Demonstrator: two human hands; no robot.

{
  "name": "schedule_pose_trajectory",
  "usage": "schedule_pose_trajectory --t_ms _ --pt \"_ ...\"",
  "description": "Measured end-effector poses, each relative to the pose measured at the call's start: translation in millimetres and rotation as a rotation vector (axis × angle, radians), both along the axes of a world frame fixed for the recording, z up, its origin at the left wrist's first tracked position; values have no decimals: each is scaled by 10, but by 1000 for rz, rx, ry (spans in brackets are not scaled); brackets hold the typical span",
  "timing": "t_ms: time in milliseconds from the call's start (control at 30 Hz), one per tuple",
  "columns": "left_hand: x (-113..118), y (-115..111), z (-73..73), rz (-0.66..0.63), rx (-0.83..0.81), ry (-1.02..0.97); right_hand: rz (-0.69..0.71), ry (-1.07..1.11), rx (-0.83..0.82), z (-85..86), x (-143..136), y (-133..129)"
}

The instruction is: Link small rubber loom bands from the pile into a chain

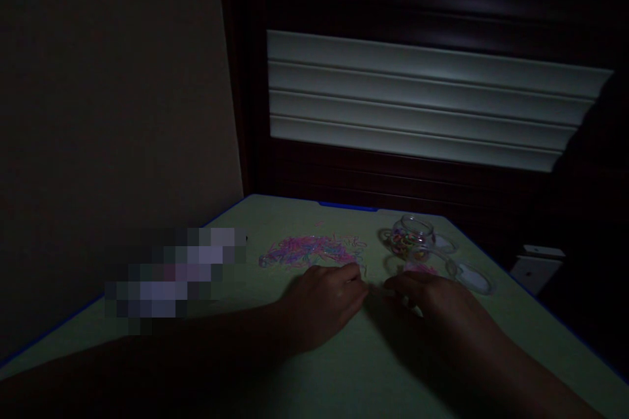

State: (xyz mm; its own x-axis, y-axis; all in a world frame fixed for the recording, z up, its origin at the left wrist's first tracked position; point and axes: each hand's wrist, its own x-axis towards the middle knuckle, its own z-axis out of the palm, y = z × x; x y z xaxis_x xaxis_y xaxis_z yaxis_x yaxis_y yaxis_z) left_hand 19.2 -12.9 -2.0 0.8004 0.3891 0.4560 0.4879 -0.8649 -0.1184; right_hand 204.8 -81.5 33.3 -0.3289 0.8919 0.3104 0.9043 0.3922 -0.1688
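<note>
A pile of thin pink, purple and teal bands, which look like small rubber bands (pixel 314 250), lies spread on the pale table. Just in front of it is my left hand (pixel 324 301), its fingers curled and its fingertips pinched. My right hand (pixel 432 298) faces it from the right, also closed in a pinch. A faint thin pale band (pixel 377 290) spans the small gap between the fingertips; the dim light blurs its details. Beyond my right hand stands a clear open jar (pixel 413 236) with multicoloured bits inside. Pink bands (pixel 420 268) sit in a second clear container, partly hidden by that hand.
Clear round lids (pixel 474 277) lie by the containers at the right. A pixelated object (pixel 181 272) rests along the table's left side. A white box (pixel 535 272) is beyond the right edge. Behind the blue-edged table (pixel 314 366) rises a dark slatted panel (pixel 393 170).
</note>
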Motion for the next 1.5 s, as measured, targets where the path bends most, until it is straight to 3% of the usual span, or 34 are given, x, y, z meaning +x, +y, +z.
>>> schedule_pose_trajectory --t_ms 767,1500 --pt "-3 -38 65 -69 76 0 43 -11 15 8 0 -16" --pt "-29 -27 24 -77 80 -58 37 -1 50 12 21 -7"
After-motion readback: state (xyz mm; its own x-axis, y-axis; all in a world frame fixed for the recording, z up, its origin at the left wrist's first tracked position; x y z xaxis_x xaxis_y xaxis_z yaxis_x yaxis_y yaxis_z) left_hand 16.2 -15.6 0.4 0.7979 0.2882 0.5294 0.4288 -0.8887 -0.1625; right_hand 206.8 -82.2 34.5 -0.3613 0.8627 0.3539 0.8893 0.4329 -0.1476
